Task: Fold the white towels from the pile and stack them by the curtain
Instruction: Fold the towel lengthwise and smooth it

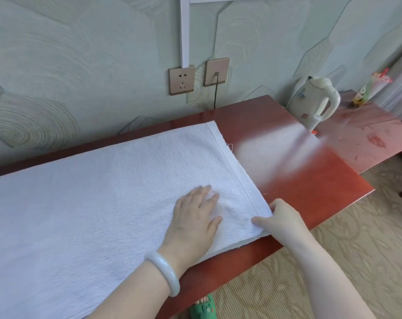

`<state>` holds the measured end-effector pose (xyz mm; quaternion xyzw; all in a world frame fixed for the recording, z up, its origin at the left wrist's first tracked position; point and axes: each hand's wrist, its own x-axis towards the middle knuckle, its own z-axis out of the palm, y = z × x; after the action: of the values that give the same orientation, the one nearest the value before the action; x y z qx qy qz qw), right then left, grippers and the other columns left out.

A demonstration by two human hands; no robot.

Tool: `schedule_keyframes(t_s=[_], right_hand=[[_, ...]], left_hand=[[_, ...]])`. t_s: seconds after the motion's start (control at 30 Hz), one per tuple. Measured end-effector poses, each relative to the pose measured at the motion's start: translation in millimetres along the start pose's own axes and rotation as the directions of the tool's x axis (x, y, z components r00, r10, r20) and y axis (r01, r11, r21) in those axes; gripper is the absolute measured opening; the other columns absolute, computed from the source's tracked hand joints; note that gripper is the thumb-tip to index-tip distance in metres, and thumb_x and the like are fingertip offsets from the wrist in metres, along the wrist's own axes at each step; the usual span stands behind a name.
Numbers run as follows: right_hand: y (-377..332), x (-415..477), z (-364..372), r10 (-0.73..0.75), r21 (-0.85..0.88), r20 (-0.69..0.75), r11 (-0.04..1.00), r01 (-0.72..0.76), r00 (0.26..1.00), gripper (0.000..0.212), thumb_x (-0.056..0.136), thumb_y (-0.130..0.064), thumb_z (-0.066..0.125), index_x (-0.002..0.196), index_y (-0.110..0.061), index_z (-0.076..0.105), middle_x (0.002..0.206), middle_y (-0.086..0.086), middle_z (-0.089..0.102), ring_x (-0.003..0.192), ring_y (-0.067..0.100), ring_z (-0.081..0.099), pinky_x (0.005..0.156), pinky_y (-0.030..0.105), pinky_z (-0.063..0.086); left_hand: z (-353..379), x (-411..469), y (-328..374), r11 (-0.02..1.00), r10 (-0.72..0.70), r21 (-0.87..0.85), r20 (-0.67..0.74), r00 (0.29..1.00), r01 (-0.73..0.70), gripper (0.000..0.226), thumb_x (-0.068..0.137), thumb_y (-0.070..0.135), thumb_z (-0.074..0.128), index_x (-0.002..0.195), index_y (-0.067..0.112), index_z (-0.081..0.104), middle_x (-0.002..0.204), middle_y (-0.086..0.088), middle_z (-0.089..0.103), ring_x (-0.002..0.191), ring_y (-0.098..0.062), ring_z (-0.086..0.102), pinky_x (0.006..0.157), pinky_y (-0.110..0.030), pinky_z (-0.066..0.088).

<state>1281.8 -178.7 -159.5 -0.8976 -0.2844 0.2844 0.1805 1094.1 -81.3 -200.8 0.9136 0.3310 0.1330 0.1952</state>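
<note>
Barely started imo: one white towel (98,194) lies spread on the worktop (299,180), left hand (195,217) pressed flat, right hand (280,219) pinching its corner, no stack visible yet.

A white terry towel (103,192) lies spread flat along the red-brown table (310,192), hemmed end rightward.

You wear a smooth, pale milky-white round stone bangle (164,271) on your left wrist, just behind your left hand (195,217). Both forearms are bare, unsleeved. Below the bangle, a green rubber slipper (203,309) covers your foot.
</note>
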Motion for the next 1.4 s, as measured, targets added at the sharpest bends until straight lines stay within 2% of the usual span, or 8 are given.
schedule_keyframes(t_s=[0.13, 0.27, 0.4, 0.53, 0.83, 1.03, 1.2, 1.4], right_hand=[[4, 4, -1, -0.016, 0.073, 0.053, 0.997, 0.012, 0.998, 0.027, 0.074, -0.022, 0.078, 0.069, -0.008, 0.055, 0.063, 0.000, 0.055, 0.059, 0.017, 0.048, 0.054, 0.030, 0.031], [0, -1, -8, 0.036, -0.018, -0.030, 0.999, -0.036, 0.999, 0.030, 0.073, -0.025, 0.079, 0.091, -0.010, 0.060, 0.092, 0.007, 0.064, 0.084, 0.025, 0.058, 0.070, 0.036, 0.042], [-58, -14, 39, -0.399, -0.287, -0.290, 0.904, 0.318, 0.870, 0.047, 0.090, -0.028, 0.063, 0.130, -0.007, 0.052, 0.133, 0.012, 0.051, 0.123, 0.033, 0.044, 0.103, 0.039, 0.032], [-85, -18, 112, -0.711, -0.409, 0.032, 0.632, 0.658, 0.702, 0.057, 0.096, -0.040, 0.037, 0.148, -0.016, 0.037, 0.156, 0.005, 0.030, 0.144, 0.026, 0.029, 0.116, 0.042, 0.011], [-74, -25, 102, -0.389, -0.622, 0.039, 0.712, 0.326, 0.921, 0.079, 0.083, -0.072, -0.008, 0.153, -0.036, -0.009, 0.162, -0.007, -0.011, 0.148, 0.027, -0.013, 0.113, 0.065, 0.001], [-153, -90, 200, -0.781, -0.469, 0.164, 0.476, 0.744, 0.603, 0.059, 0.098, -0.046, 0.025, 0.149, -0.019, 0.036, 0.156, 0.006, 0.032, 0.146, 0.023, 0.023, 0.113, 0.056, 0.010], [-122, -90, 195, -0.706, -0.554, 0.162, 0.513, 0.656, 0.689, 0.064, 0.094, -0.056, 0.026, 0.151, -0.026, 0.032, 0.157, 0.001, 0.029, 0.146, 0.024, 0.024, 0.112, 0.065, 0.013], [-127, -95, 174, -0.524, -0.610, 0.169, 0.610, 0.506, 0.835, 0.074, 0.090, -0.071, 0.003, 0.154, -0.035, 0.000, 0.163, -0.004, -0.003, 0.149, 0.032, -0.005, 0.109, 0.071, 0.005]], left_hand=[[7, -17, -14, 0.956, 0.017, 0.289, 0.120, 0.993, -0.051, 0.067, 0.097, 0.060, 0.021, 0.154, 0.026, 0.025, 0.162, -0.003, 0.016, 0.150, -0.025, 0.010, 0.115, -0.050, 0.007], [10, -17, -15, 0.952, 0.010, 0.302, 0.140, 0.990, -0.052, 0.066, 0.099, 0.059, 0.012, 0.155, 0.025, 0.019, 0.163, -0.004, 0.010, 0.150, -0.026, 0.004, 0.115, -0.050, 0.002], [-2, -21, -23, 0.965, -0.064, 0.258, 0.047, 0.997, 0.049, 0.059, 0.101, 0.041, 0.022, 0.150, 0.011, 0.035, 0.158, -0.008, 0.028, 0.146, -0.027, 0.026, 0.112, -0.046, 0.010], [-26, -57, -62, 0.896, -0.312, 0.317, -0.054, 0.949, 0.312, 0.061, 0.096, 0.047, 0.028, 0.146, 0.016, 0.043, 0.154, -0.008, 0.037, 0.143, -0.028, 0.033, 0.111, -0.053, 0.013], [-79, -193, -144, 0.695, -0.600, 0.410, -0.122, 0.790, 0.591, 0.072, 0.096, 0.066, 0.006, 0.154, 0.028, 0.024, 0.161, -0.001, 0.019, 0.148, -0.030, 0.016, 0.109, -0.067, 0.015], [-69, -137, -124, 0.782, -0.522, 0.311, -0.148, 0.840, 0.540, 0.058, 0.099, 0.044, 0.019, 0.151, 0.022, 0.033, 0.159, -0.004, 0.028, 0.148, -0.026, 0.022, 0.111, -0.064, 0.017], [-79, -203, -133, 0.717, -0.579, 0.387, -0.131, 0.804, 0.580, 0.062, 0.099, 0.056, 0.015, 0.154, 0.029, 0.024, 0.162, 0.000, 0.019, 0.149, -0.024, 0.017, 0.108, -0.072, 0.015], [-114, -275, -168, 0.495, -0.794, 0.349, -0.192, 0.577, 0.796, 0.070, 0.097, 0.062, 0.008, 0.150, 0.025, 0.035, 0.157, -0.006, 0.030, 0.143, -0.034, 0.028, 0.100, -0.074, 0.026]])
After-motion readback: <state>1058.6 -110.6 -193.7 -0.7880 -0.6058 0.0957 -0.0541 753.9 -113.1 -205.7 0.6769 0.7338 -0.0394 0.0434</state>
